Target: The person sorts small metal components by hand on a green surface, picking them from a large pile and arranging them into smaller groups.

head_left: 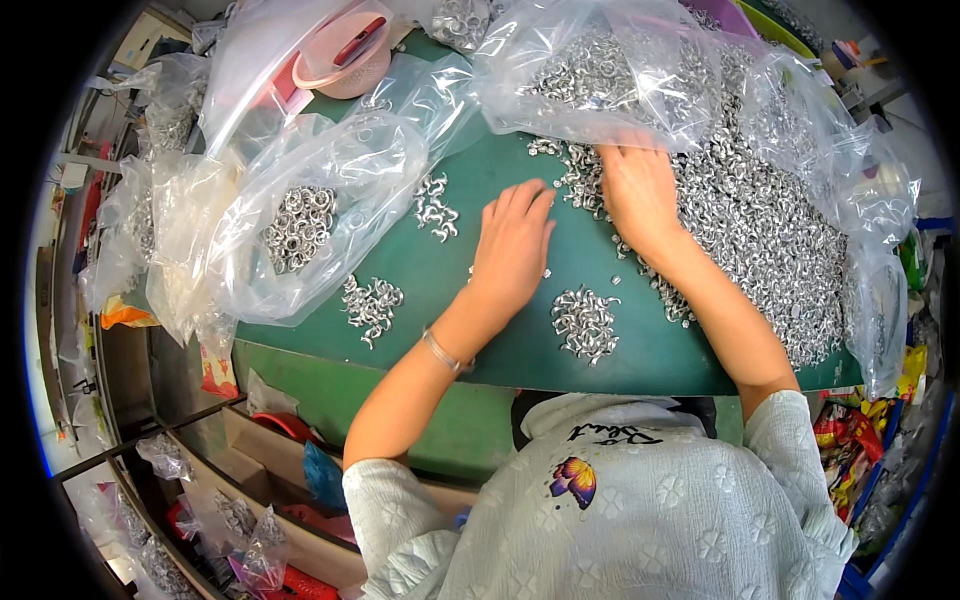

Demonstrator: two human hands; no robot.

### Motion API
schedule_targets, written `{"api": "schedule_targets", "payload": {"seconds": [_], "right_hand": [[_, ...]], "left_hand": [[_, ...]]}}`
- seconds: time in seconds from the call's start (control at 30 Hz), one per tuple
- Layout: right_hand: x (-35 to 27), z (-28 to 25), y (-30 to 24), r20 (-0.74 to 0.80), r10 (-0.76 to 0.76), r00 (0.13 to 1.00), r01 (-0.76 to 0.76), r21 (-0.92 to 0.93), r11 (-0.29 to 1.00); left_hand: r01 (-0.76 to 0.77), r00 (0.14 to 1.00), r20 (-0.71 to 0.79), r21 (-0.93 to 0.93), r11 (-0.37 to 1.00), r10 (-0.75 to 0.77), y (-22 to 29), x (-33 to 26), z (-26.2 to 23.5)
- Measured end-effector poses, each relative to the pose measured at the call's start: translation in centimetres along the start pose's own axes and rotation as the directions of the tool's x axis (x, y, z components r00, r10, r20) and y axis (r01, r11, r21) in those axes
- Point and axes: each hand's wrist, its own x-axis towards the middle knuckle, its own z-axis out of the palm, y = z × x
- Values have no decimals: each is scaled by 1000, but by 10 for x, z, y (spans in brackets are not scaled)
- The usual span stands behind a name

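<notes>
Head view, green desk (450,270). L hand (512,245): flat, palm down, fingers together and extended, resting on bare desk surface; holds nothing visible. R hand (637,190): palm down, fingers spread into the edge of the large heap of small silver metal rings (760,230); whether it grips any cannot be told. Heap lies at desk right, partly under a clear plastic bag (600,75). Small sorted ring pile (585,320) near desk front edge, between both forearms; two more piles (372,303) and (435,205) to L of L hand. Open bag w/ rings (300,225) at far L. Pink bowl (345,60) at rear.
</notes>
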Motion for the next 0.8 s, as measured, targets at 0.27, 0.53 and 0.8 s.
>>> {"api": "schedule_targets", "payload": {"seconds": [0.27,0.53,0.8], "right_hand": [[-34,-14,-17,236,-224,946,177,205,963],[-31,-14,-12,145,-132,981,71,366,928],[-35,-21,-1,137,-180,974,113,391,913]], "left_hand": [[-26,970,237,-88,996,46,-2,-18,-21],[27,999,37,-76,997,-24,-15,18,0],[54,974,222,-1,999,-52,-20,15,0]]}}
